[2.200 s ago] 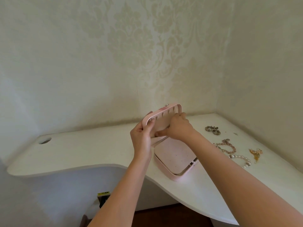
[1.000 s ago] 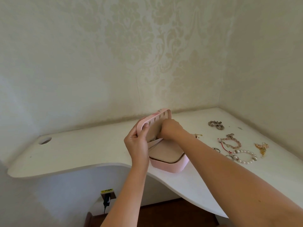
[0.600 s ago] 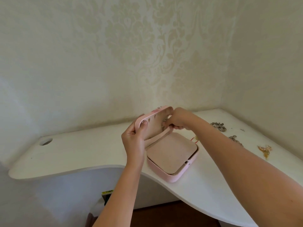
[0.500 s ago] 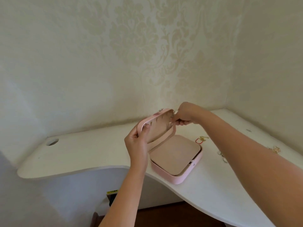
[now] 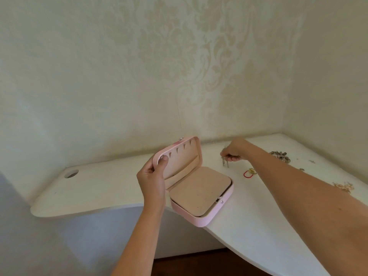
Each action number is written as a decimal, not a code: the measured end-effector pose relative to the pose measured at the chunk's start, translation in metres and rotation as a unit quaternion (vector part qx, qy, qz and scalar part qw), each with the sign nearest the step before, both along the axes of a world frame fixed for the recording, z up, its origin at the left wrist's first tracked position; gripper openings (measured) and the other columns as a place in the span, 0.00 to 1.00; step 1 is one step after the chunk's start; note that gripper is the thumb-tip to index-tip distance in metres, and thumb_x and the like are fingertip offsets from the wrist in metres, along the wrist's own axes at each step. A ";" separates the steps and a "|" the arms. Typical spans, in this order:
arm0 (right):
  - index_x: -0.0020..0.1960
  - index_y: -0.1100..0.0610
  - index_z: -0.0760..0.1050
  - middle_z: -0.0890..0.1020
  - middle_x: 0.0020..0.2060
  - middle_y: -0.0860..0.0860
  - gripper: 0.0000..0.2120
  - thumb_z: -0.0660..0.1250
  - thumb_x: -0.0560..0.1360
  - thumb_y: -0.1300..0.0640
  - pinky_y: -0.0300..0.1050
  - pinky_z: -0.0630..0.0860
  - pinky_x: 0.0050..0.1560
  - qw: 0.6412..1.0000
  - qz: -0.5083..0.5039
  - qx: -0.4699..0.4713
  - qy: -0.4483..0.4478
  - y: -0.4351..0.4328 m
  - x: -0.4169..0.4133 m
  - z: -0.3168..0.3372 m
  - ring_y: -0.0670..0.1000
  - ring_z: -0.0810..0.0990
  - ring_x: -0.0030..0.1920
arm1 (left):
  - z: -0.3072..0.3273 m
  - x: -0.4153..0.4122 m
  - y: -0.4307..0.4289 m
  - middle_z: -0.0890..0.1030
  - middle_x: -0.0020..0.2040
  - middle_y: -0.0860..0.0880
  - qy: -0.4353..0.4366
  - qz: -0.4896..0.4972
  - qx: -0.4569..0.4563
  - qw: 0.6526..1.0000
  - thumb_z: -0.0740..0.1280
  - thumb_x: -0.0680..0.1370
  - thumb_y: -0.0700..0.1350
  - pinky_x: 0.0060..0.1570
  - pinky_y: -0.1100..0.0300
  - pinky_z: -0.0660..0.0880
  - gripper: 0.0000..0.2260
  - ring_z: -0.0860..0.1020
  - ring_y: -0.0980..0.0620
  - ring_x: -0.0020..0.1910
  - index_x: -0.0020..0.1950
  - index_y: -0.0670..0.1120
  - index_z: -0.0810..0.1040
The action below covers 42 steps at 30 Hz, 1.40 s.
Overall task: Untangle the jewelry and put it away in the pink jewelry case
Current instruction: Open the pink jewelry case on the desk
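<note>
The pink jewelry case (image 5: 201, 196) sits open at the near edge of the white desk (image 5: 111, 188), base flat, beige lining exposed. I read its lid (image 5: 185, 158) as raised nearly upright, with a row of slots along its top edge.

The left hand (image 5: 152, 176) grips the lid's left corner, thumb on the inner lining and fingers curled behind. Right of the case and farther back, the right hand (image 5: 236, 150) pinches a silvery chain (image 5: 225, 162) that dangles toward the desk; I cannot tell whether it touches.

A red loop (image 5: 249, 173) lies near the chain. A silver jewelry cluster (image 5: 280, 156) lies far right, and a gold piece (image 5: 343, 187) lies beside the right forearm. A round cable hole (image 5: 71, 173) marks the desk's left end.
</note>
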State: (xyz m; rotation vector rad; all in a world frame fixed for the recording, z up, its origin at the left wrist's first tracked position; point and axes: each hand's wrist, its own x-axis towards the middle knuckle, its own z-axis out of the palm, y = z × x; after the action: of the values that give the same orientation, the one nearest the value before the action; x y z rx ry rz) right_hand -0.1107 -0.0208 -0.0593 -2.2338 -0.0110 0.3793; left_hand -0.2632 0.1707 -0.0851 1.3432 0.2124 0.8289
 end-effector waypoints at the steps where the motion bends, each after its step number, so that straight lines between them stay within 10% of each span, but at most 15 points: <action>1: 0.34 0.63 0.73 0.76 0.23 0.54 0.11 0.67 0.75 0.67 0.33 0.67 0.19 1.000 -0.005 0.004 0.003 0.000 0.000 -0.005 0.45 0.72 0.18 | 0.000 0.000 0.000 0.79 0.38 0.49 0.002 0.000 -0.005 1.000 0.68 0.75 0.38 0.45 0.56 0.71 0.10 0.74 0.54 0.39 0.40 0.51 0.84; 8: 0.32 0.60 0.69 0.76 0.23 0.52 0.15 0.69 0.73 0.56 0.39 0.66 0.27 0.975 0.020 -0.184 -0.124 0.016 -0.015 0.012 0.50 0.76 0.26 | -0.004 0.002 -0.003 0.81 0.38 0.52 -0.002 -0.009 -0.027 1.000 0.68 0.75 0.38 0.46 0.58 0.72 0.07 0.76 0.55 0.41 0.45 0.47 0.84; 13: 0.38 0.65 0.79 0.76 0.31 0.57 0.11 0.68 0.72 0.56 0.39 0.66 0.35 0.949 0.176 -0.056 -0.253 0.051 -0.070 0.037 0.49 0.71 0.34 | -0.006 0.004 -0.013 0.75 0.36 0.47 -0.008 -0.010 -0.016 1.000 0.69 0.75 0.38 0.44 0.60 0.69 0.06 0.71 0.54 0.38 0.40 0.46 0.83; 17: 0.32 0.60 0.69 0.71 0.29 0.52 0.14 0.62 0.75 0.57 0.40 0.61 0.33 0.895 0.258 -0.173 -0.320 0.067 -0.101 0.024 0.52 0.68 0.37 | -0.003 0.003 -0.019 0.79 0.34 0.55 -0.024 -0.010 0.004 1.000 0.68 0.75 0.36 0.41 0.69 0.72 0.06 0.75 0.59 0.37 0.44 0.46 0.83; 21: 0.52 0.57 0.73 0.70 0.33 0.47 0.15 0.65 0.75 0.45 0.42 0.61 0.29 0.905 0.227 -0.231 -0.275 0.069 -0.104 0.014 0.52 0.72 0.41 | -0.005 -0.002 -0.025 0.83 0.36 0.57 -0.027 -0.005 0.007 1.000 0.68 0.76 0.37 0.41 0.67 0.75 0.06 0.78 0.61 0.39 0.47 0.46 0.84; 26: 0.68 0.58 0.69 0.77 0.60 0.55 0.25 0.67 0.75 0.47 0.48 0.72 0.59 0.894 0.302 -0.277 -0.179 0.074 -0.108 0.026 0.57 0.76 0.59 | -0.009 -0.007 -0.038 0.85 0.44 0.54 -0.038 0.008 0.034 0.999 0.67 0.75 0.34 0.44 0.66 0.76 0.10 0.81 0.60 0.45 0.52 0.43 0.83; 33: 0.51 0.59 0.77 0.71 0.35 0.51 0.07 0.66 0.76 0.57 0.41 0.67 0.42 0.900 0.310 -0.253 -0.175 0.073 -0.119 0.031 0.52 0.71 0.46 | -0.010 -0.012 -0.043 0.84 0.47 0.48 -0.044 0.009 0.030 0.999 0.67 0.75 0.34 0.44 0.67 0.75 0.10 0.81 0.58 0.46 0.54 0.41 0.83; 42: 0.49 0.62 0.76 0.80 0.36 0.55 0.09 0.58 0.78 0.59 0.42 0.71 0.40 0.917 0.310 -0.213 -0.130 0.072 -0.131 0.027 0.53 0.78 0.40 | -0.007 -0.013 -0.045 0.84 0.48 0.49 -0.032 -0.002 0.023 0.999 0.70 0.74 0.35 0.44 0.68 0.75 0.10 0.81 0.59 0.45 0.53 0.45 0.83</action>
State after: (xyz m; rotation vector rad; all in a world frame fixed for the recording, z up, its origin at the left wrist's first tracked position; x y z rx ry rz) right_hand -0.2416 0.0516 -0.0320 -2.6632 -0.8722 0.4463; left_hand -0.2758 0.1259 -0.0920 1.3571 0.1414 0.8773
